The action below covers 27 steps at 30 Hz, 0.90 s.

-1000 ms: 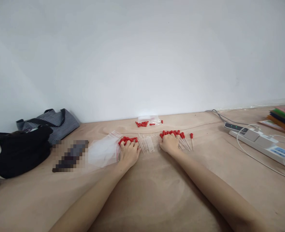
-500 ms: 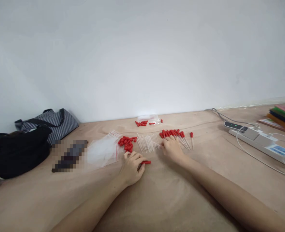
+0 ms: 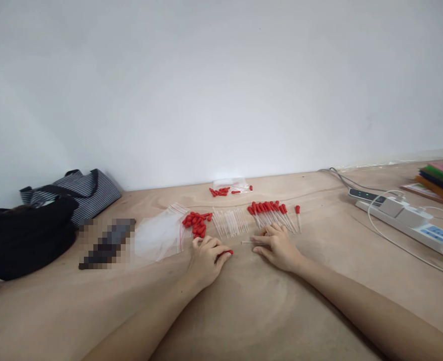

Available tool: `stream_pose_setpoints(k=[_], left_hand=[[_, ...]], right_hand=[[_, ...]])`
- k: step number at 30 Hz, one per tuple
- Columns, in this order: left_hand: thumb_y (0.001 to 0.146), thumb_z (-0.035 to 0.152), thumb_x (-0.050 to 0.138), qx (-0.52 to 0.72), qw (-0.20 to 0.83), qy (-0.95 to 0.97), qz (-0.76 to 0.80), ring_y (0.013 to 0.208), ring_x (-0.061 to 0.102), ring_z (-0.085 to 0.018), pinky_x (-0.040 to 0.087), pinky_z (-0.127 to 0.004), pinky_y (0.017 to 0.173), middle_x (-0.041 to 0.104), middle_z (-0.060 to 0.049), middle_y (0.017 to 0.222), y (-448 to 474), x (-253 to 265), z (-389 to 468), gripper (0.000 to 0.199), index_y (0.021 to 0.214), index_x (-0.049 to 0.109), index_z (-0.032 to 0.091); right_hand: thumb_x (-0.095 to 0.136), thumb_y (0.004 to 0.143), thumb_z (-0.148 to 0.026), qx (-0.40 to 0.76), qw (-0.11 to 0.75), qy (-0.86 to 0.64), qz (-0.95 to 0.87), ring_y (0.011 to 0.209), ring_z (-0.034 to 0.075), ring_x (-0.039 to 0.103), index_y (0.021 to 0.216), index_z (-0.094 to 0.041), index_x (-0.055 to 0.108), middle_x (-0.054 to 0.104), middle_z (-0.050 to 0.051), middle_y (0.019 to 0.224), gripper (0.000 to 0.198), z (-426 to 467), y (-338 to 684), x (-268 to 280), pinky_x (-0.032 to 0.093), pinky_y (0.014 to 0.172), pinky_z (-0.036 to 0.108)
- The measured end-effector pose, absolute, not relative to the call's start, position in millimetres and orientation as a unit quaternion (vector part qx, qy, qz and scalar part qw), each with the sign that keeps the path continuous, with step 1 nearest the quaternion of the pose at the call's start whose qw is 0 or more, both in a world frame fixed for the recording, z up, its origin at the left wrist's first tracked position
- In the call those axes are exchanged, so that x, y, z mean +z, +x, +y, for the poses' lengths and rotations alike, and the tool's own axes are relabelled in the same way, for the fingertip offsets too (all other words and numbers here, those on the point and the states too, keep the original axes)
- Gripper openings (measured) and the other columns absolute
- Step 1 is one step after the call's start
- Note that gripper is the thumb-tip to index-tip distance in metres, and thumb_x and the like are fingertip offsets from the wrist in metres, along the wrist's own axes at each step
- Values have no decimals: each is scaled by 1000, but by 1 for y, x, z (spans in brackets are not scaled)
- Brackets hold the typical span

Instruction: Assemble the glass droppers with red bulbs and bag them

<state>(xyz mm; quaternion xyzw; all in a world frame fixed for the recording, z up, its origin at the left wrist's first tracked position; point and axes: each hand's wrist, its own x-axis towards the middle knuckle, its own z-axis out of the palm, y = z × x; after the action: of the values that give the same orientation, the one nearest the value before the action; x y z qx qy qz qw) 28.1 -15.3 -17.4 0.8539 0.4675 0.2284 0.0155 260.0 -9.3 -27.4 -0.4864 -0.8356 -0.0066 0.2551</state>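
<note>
My left hand [image 3: 208, 258] is closed around a red rubber dropper bulb [image 3: 230, 252], whose end shows past the fingertips. Opposite it, my right hand [image 3: 279, 248] pinches a thin clear dropper tube [image 3: 247, 243], which points left toward the bulb with a space between them. Behind my left hand lies a pile of loose red bulbs [image 3: 196, 221]. A row of bare clear tubes [image 3: 229, 223] lies between the pile and several droppers fitted with red bulbs [image 3: 268, 208]. One more fitted dropper [image 3: 298, 218] lies apart at the right.
Clear zip bags [image 3: 161, 233] lie left of the bulbs. A small bag [image 3: 231, 184] with more red bulbs [image 3: 219, 191] sits by the wall. At left are a black bag [image 3: 33, 238] and a striped bag [image 3: 99, 193]; at right, a power strip [image 3: 413, 220] with cables and colourful sheets [image 3: 441, 180].
My right hand has drawn a tube out from near the row and moved it toward me, level with the left hand. The bulb now sits deeper in my left fingers.
</note>
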Motion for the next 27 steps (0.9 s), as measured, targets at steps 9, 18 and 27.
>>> stream_pose_setpoints(k=[9,18,27], left_hand=[[86,23,46,247,45,834,492,85,55,-18,24,-39,82,66,1,86,26,-18,-14,9,85,56,22],[86,24,45,252,38,838,483,84,54,-18,24,-39,86,66,0,86,26,-18,-16,10,86,55,22],[82,20,49,271,37,841,466,81,55,-18,24,-40,85,66,1,81,27,-16,-16,11,86,59,24]], right_hand=[[45,85,-23,14,330,-497,-802,89,19,48,80,-20,62,60,5,92,17,-19,240,-29,25,78,35],[45,84,-20,12,320,-477,-819,80,14,51,80,-22,58,64,-1,74,13,-29,223,-24,19,83,35],[45,84,-22,58,336,-437,-833,73,14,46,76,-20,57,61,-1,66,15,-31,221,-25,20,79,35]])
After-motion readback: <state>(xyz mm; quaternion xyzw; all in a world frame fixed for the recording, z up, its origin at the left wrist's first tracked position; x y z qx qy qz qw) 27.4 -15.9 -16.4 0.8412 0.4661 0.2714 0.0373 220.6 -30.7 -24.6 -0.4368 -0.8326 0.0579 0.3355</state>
